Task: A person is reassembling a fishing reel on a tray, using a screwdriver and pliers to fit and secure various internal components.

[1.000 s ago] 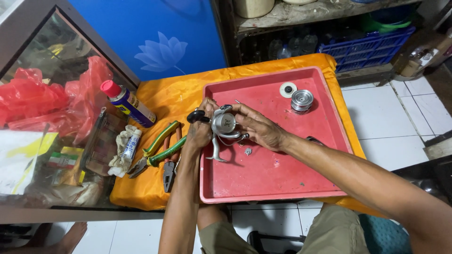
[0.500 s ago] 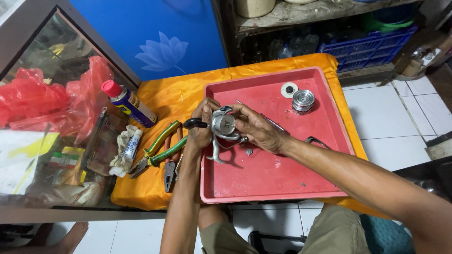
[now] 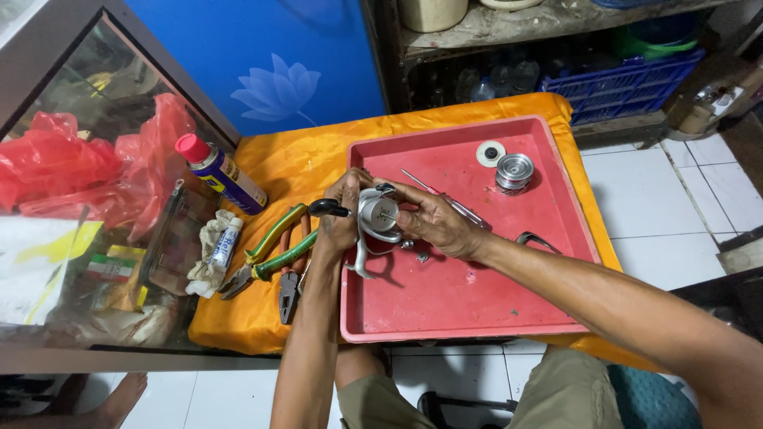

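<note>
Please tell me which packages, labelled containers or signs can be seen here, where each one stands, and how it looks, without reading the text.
Blue spray can with a red cap and yellow label: lying tilted on the orange cloth, left of the red plastic tray.
Small white tube with blue print: resting on a crumpled rag, beside the green-handled pliers.
Blue panel with a pale lotus flower picture: upright behind the table.
Red plastic bags: inside the glass case, far left.

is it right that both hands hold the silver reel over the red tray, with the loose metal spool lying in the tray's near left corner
Not quite. In the head view both hands, left hand and right hand, do hold the silver reel over the red tray, but the metal spool lies in the tray's far right corner.
</note>
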